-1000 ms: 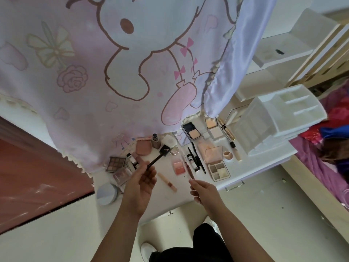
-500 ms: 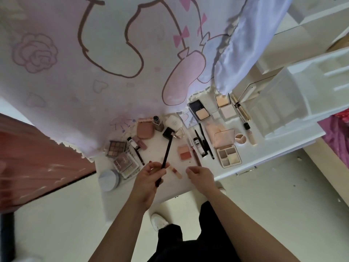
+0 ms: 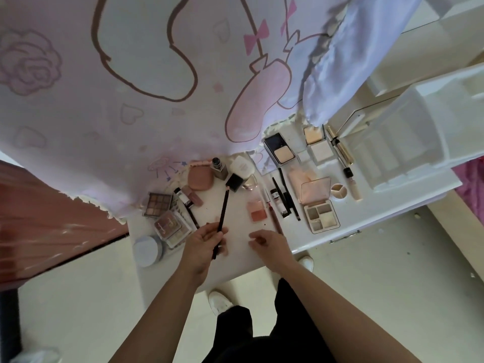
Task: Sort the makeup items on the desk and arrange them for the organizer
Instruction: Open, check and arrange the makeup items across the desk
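Above the white desk, the left hand pinches a thin black makeup brush by its lower handle, long axis running toward one o'clock, square black head uppermost, while the right hand hovers half-curled, holding nothing.

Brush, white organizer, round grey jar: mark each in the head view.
brush (image 3: 223, 209), head view, middle of the black handle
white organizer (image 3: 408, 142), head view, front wall
round grey jar (image 3: 147, 250), head view, centre of the lid
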The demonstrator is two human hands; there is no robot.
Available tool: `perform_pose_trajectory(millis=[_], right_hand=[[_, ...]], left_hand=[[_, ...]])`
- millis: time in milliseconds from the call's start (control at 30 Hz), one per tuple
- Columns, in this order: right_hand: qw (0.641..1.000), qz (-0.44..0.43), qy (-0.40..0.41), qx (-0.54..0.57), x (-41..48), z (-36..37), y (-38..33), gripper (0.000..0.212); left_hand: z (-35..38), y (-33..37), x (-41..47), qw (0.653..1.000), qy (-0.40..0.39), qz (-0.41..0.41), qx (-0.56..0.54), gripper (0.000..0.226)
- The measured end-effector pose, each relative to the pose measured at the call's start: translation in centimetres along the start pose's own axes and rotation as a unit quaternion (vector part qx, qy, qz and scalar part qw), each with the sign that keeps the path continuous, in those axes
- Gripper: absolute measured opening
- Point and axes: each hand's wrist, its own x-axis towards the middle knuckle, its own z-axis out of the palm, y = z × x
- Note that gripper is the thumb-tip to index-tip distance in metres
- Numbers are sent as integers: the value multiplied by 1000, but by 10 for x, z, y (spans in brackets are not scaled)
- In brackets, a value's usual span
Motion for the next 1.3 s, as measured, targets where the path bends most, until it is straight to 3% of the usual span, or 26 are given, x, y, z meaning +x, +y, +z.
perform_pose_trajectory(millis=[200, 367, 467, 667, 1033, 1300], right_hand=[[989, 60, 68, 117, -7, -46, 27, 14], [979, 51, 18, 198, -25, -49, 22, 14], [980, 24, -4, 199, -32, -41, 13, 17], [975, -4, 15, 221, -31, -30, 1, 14], [974, -4, 26, 227, -34, -36, 1, 11], [971, -6, 27, 236, -36, -32, 0, 16]], left_hand=[[32, -3, 18, 996, 5, -31, -81, 26], [46, 1, 18, 989, 39, -14, -141, 8], [47, 1, 18, 983, 72, -17, -165, 5], [43, 0, 14, 987, 55, -6, -150, 2], [36, 0, 9, 980, 76, 4, -185, 3], [36, -5, 7, 993, 42, -1, -111, 8]])
